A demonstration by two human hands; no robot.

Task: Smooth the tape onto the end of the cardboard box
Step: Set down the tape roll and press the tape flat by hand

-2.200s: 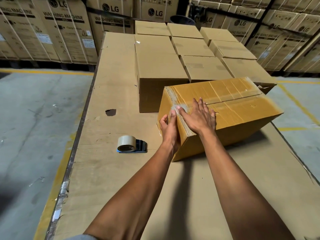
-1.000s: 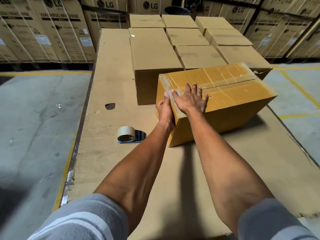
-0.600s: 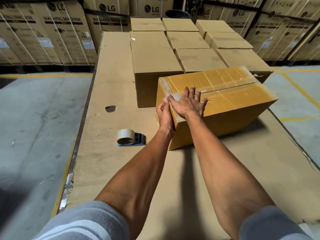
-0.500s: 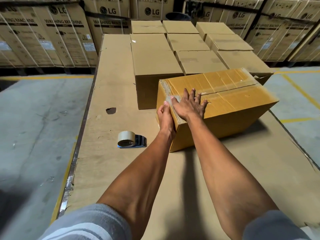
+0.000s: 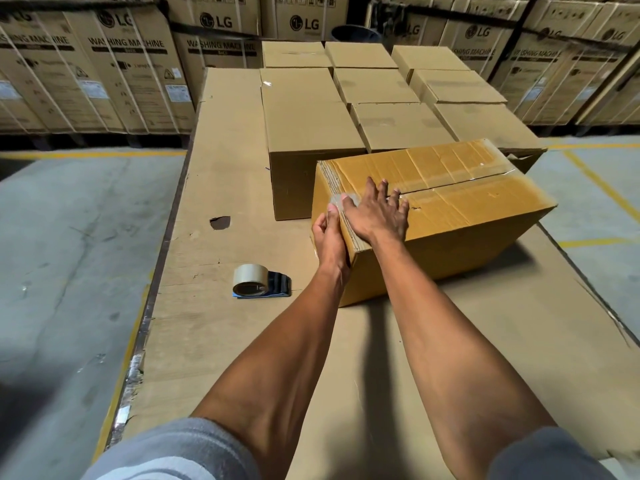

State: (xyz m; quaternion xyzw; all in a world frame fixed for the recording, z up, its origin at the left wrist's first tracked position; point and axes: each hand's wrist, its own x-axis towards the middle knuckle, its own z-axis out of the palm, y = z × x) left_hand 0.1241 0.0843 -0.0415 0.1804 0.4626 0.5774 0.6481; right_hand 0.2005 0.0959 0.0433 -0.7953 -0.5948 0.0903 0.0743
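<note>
Warehouse worktop [image 5: 225,174], cardboard-lined: cardboard box [image 5: 467,216] at centre right. Right hand [image 5: 375,213] flat on top, fingers spread, steadying; left hand [image 5: 329,237] against near-left end, fingers together, pressing tape [image 5: 341,199] over edge. Dispenser [image 5: 259,282] set aside, left.

Yellowish cardboard box [image 5: 467,216] flat on cardboard-covered table, clear tape [image 5: 337,199] (glossy) wrapping near end.

Even, moderately dim indoor light falls from above. The box [image 5: 450,216] throws a soft shadow to its right on the table [image 5: 214,327], and the arms cast a dark band under them. Tape [image 5: 460,178] on the box top shows mild glare. Wide-angle distortion bends the edges; the lower corners blur.
</note>
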